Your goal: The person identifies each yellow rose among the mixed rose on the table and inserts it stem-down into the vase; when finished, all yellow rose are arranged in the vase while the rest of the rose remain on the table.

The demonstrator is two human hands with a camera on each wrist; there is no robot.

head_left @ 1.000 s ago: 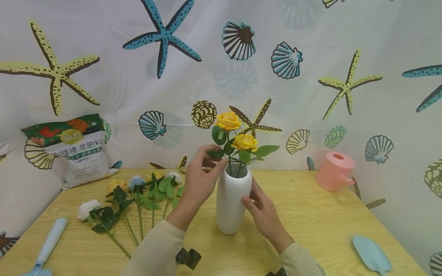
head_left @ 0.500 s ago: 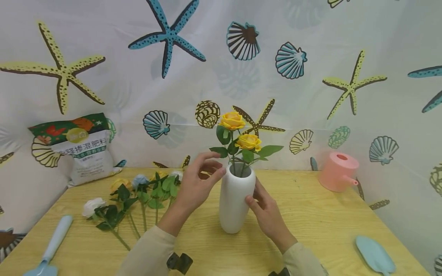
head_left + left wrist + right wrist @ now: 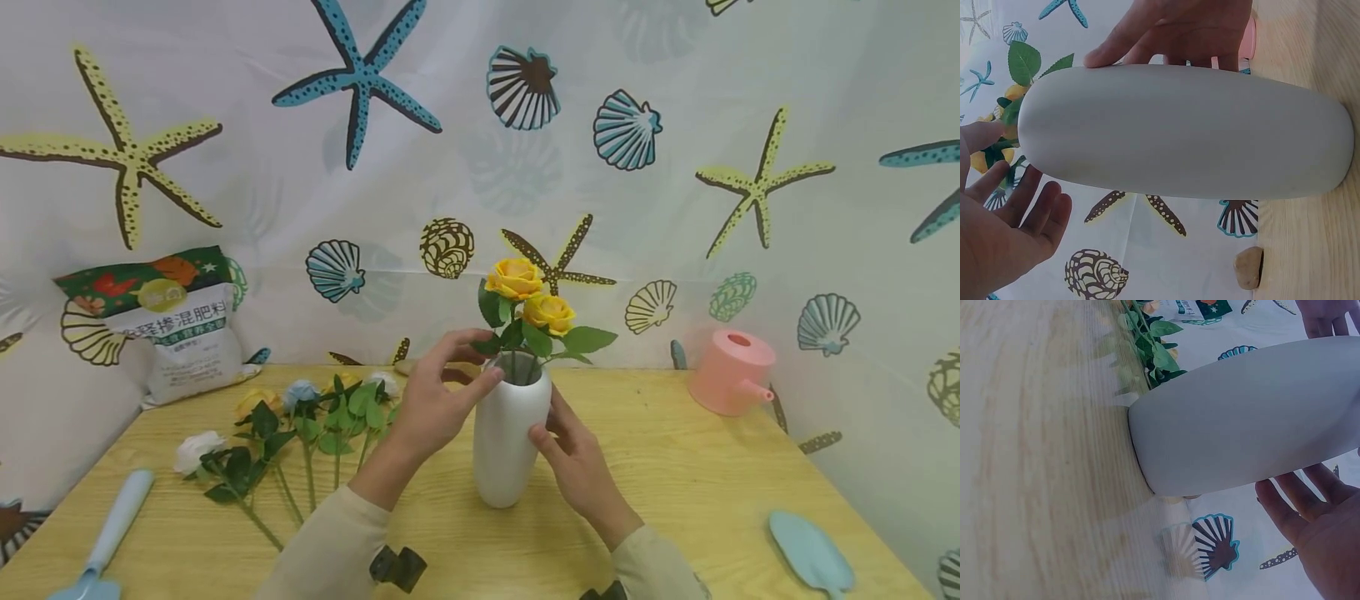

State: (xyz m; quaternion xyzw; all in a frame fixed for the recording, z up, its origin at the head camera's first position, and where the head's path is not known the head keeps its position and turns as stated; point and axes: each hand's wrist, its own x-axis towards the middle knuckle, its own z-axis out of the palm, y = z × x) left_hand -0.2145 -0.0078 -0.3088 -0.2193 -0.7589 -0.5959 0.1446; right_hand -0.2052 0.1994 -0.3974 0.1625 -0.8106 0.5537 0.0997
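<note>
On the left of the light wooden table (image 3: 660, 483), a pale-blue tool with a long handle (image 3: 120, 517) and loose white, yellow and blue roses with green leaves (image 3: 360, 403) are laid. By the left hand (image 3: 438, 400), thumb and loosely bent fingers are held apart just beside the mouth of a tall, smooth white vase (image 3: 504, 454); whether rim or leaves are touched cannot be told. The vase is stood upright between both hands, with two leafy yellow roses (image 3: 514, 279) set in it. Its right side is gripped by the right hand (image 3: 576, 467), thumb in front, fingers curled behind. Farther right, a pink watering can (image 3: 729, 377) is seen.
</note>
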